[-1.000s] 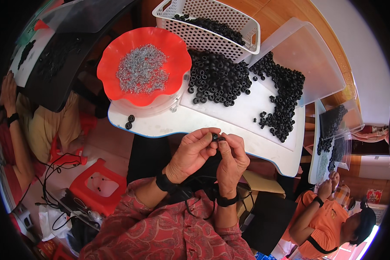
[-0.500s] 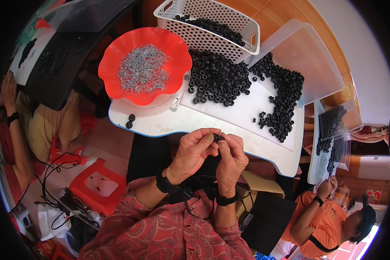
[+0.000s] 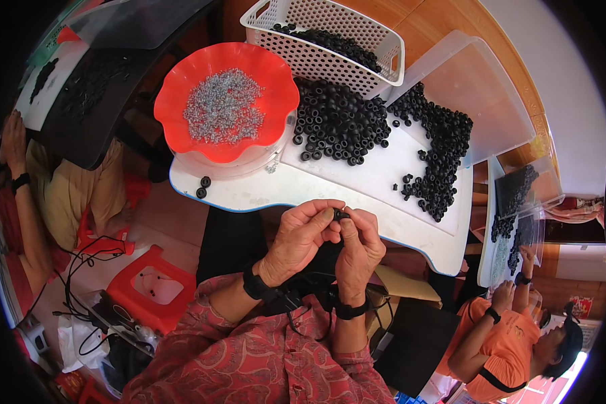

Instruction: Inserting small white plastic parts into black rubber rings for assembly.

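Left hand (image 3: 303,237) and right hand (image 3: 358,246) meet just below the near edge of the bench (image 3: 357,185), fingertips pressed together around one small black ring (image 3: 339,215) — each hand closed in a pinch on it, the left thumb on top, the right fingers curled underneath. Whether a second small part sits inside the ring I cannot tell; the fingers hide it. The ring is held close to the body and up toward the face, likely so that such a small piece can be seen and turned. Supplies lie within a short reach ahead: a red bowl (image 3: 175,108) with a wavy rim, filled with tiny silvery bits (image 3: 222,106), stands on the left of the bench, and a loose heap of black rings (image 3: 343,124) spreads over the middle, with a second trail curving down the right side. Behind the heap a white basket (image 3: 330,27) holds more rings. Two stray rings (image 3: 203,187) lie by the bowl near the bench's edge. Both wrists wear dark bands. At lower right a person in orange (image 3: 505,337) works at a separate tray — their hands are well apart from these two.
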`<state>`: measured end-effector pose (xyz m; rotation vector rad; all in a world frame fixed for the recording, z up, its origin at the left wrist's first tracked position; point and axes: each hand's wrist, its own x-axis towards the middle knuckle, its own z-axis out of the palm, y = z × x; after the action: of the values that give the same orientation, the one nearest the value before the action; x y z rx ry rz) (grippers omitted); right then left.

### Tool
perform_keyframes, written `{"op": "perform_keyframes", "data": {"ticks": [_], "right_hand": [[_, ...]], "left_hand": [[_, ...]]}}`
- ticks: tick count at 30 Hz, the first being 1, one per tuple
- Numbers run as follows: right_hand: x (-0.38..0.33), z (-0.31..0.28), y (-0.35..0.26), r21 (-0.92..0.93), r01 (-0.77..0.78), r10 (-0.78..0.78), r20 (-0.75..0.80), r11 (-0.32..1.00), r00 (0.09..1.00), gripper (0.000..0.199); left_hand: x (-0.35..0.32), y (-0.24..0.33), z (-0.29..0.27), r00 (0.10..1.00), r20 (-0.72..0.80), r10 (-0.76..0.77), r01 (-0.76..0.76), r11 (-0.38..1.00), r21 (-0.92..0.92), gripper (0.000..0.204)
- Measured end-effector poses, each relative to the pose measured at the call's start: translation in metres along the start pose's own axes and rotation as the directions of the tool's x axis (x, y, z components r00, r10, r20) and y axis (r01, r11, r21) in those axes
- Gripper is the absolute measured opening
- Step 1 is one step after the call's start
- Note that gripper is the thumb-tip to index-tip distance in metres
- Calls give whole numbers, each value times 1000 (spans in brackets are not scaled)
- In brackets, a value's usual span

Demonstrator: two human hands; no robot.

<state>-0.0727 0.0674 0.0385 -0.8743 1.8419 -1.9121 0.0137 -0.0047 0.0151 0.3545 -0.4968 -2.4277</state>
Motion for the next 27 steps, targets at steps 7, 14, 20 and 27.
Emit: {"op": "perform_keyframes", "data": {"ticks": [7, 14, 20, 27], "right_hand": [[0, -1, 1, 11, -14, 14, 0, 1000, 1000, 18], [0, -1, -5, -67, 21, -20, 15, 998, 1000, 17], [0, 0, -9, -129, 75, -72, 33, 989, 997, 16], [1, 0, -12, -195, 146, -136, 61, 970, 989, 16]], "left_hand": [[0, 0, 0, 1000, -4, -5, 5, 1000, 0, 26], [0, -2, -3, 1000, 24, 18, -18, 1000, -7, 24], [0, -1, -6, 999, 46, 21, -21, 1000, 1, 24], [1, 3, -8, 999, 33, 14, -13, 999, -33, 24]]}}
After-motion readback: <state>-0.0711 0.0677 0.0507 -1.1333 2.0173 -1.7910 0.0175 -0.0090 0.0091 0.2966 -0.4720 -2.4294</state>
